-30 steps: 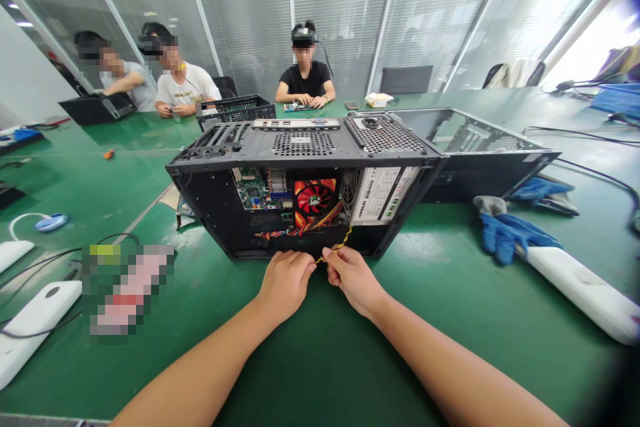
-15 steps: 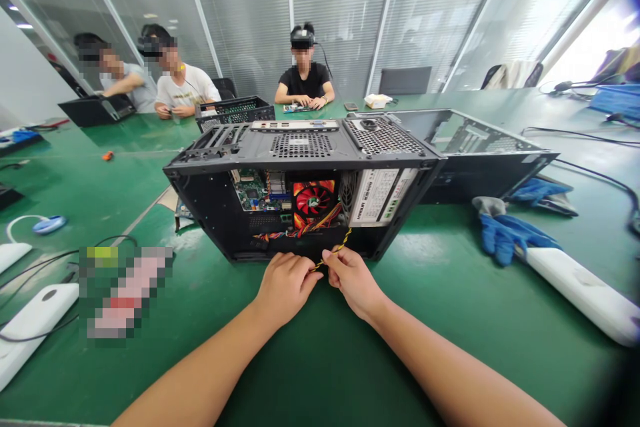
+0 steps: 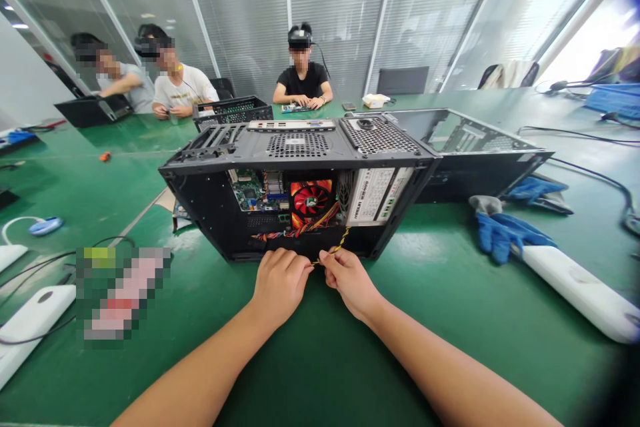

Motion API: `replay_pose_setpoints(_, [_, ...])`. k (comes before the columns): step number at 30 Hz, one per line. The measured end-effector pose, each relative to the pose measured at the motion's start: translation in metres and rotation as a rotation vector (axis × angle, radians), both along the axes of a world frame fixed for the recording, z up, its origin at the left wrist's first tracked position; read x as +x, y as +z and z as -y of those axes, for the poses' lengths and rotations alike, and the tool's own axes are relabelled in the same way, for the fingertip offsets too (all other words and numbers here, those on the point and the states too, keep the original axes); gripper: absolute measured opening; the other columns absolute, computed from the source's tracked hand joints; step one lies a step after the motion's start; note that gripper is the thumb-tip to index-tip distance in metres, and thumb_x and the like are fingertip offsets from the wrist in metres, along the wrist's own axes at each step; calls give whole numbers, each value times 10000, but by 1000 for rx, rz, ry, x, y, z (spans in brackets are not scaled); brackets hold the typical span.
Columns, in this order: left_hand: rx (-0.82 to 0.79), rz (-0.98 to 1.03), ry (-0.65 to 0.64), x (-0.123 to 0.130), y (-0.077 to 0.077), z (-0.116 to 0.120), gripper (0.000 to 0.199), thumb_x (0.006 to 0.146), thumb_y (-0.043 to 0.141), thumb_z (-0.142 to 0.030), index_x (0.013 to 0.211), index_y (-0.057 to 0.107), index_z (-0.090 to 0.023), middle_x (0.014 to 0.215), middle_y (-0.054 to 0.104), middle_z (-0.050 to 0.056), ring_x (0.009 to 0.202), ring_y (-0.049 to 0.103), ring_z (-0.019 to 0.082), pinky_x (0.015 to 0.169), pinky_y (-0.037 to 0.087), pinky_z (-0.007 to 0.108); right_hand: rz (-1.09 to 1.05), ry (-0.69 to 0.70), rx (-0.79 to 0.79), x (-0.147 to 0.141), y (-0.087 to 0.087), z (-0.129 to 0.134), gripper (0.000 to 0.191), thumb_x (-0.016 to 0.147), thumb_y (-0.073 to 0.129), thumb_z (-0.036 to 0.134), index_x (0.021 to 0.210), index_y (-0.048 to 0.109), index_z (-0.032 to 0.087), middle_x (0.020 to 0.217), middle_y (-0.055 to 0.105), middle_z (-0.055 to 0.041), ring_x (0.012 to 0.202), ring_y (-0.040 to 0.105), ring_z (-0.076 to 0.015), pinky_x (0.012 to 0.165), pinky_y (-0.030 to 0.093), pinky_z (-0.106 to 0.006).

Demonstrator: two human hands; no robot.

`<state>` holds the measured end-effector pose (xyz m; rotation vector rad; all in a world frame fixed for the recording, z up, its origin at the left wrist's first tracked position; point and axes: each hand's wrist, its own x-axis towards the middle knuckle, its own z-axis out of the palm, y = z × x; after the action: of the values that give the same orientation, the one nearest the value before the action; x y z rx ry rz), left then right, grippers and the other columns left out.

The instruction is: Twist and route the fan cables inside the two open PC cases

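Note:
A black computer case [image 3: 295, 163] lies in front of me with its side open. Inside show a green motherboard [image 3: 253, 193], a red cooling fan [image 3: 312, 202] and a white-labelled power supply [image 3: 379, 197] with bundled wires. From below the power supply runs a twisted yellow-and-black cable [image 3: 344, 238] that comes out over the near edge. My right hand [image 3: 347, 280] pinches this cable between thumb and finger. Just to its left, my left hand [image 3: 283, 280] grips the cable further along; the cable's end is hidden by those fingers.
Blue gloves [image 3: 505, 233] and a white power strip [image 3: 580, 293] lie at right. Behind stands another open case [image 3: 490, 173]. At left are a white power strip [image 3: 43, 327], black cables and a blurred-out item [image 3: 133, 293]. Across the green table [image 3: 320, 380] sit several people.
The view has shifted slightly. Both hands stay on the yellow-and-black cable, and the left fingers have closed in a little more around it.

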<state>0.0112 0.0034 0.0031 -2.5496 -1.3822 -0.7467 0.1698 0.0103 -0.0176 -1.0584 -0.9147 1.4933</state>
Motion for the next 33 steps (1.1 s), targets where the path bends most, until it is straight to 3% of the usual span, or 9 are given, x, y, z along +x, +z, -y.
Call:
replay_pose_setpoints(13, [-15, -73, 32, 2, -4, -3, 199, 959, 441, -224, 850, 605, -192, 740, 598, 38, 723, 523, 201, 674, 371, 342, 13, -17, -10, -1, 0, 1, 440, 703, 715, 556, 661, 499, 175, 505, 396, 73, 440, 316, -59, 435, 241, -229])
replay_pose_setpoints(24, [-77, 22, -17, 3, -6, -3, 220, 966, 406, -186, 857, 598, -185, 743, 637, 32, 693, 576, 180, 686, 397, 333, 4, -26, -8, -1, 0, 1, 423, 703, 725, 532, 666, 494, 179, 503, 390, 78, 442, 313, -58, 438, 235, -229])
replay_pose_setpoints(33, [-117, 110, -117, 2, -9, -2, 177, 907, 586, -345, 818, 600, -193, 704, 661, 14, 662, 600, 169, 693, 418, 329, 25, -55, -12, -1, -1, 1, 427, 703, 720, 522, 632, 449, 200, 455, 363, 89, 410, 291, -60, 417, 203, -234])
